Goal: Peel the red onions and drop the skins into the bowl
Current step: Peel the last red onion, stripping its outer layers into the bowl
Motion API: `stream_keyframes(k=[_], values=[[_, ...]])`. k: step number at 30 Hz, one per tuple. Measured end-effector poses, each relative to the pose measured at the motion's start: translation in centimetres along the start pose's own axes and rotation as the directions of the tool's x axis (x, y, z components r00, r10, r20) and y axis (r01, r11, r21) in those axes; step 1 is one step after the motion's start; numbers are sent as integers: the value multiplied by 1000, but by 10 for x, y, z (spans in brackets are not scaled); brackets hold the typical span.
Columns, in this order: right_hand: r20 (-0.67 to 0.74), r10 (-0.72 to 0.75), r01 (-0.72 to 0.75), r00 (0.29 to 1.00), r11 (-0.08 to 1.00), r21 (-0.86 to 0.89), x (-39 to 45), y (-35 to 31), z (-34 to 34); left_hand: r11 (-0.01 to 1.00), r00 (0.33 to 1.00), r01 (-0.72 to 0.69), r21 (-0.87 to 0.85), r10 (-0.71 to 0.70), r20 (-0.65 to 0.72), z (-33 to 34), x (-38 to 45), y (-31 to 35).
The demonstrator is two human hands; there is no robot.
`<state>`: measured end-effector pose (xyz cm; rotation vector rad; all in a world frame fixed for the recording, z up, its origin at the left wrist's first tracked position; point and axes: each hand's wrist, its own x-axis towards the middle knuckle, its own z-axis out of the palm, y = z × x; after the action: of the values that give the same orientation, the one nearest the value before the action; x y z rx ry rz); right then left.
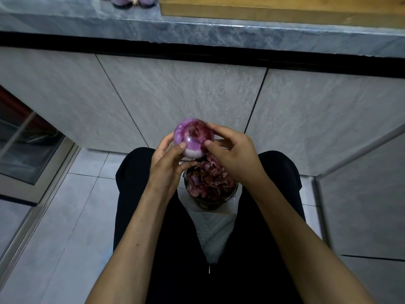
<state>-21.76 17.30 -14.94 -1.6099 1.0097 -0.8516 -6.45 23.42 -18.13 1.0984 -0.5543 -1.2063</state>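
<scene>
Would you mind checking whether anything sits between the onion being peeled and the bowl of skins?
Nothing visible does. The partly peeled red onion, gripped by the left hand and right hand, is directly over the dark round bowl, already heaped with skins.

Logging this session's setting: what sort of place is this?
Likely a home kitchen: a stone counter with a wooden board over tiled cabinet fronts, and a tiled floor.

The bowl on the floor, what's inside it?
The dark round bowl holds a heap of dry red onion skins. The skins and the right hand hide its bottom.
</scene>
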Motion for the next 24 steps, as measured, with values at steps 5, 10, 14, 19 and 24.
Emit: stream_keyframes(k=[5,10,14,19,24], values=[[-1,-36,36,999,998,-46,-1,-6,1,1000,999,-22,-6,22,33,0,-2,2],[15,-108,109,994,984,-140,3,-8,1,999,999,-25,-40,27,42,-3,0,0],[-6,-149,146,989,974,-171,8,-7,-2,1000,998,-20,-23,21,51,-4,3,1],[-30,-156,149,987,974,-172,18,-4,-7,1000,999,13,19,-14,30,-2,10,5],[-4,-97,95,995,979,-180,23,1,-11,1000,1000,-12,15,12,22,-1,15,5]])
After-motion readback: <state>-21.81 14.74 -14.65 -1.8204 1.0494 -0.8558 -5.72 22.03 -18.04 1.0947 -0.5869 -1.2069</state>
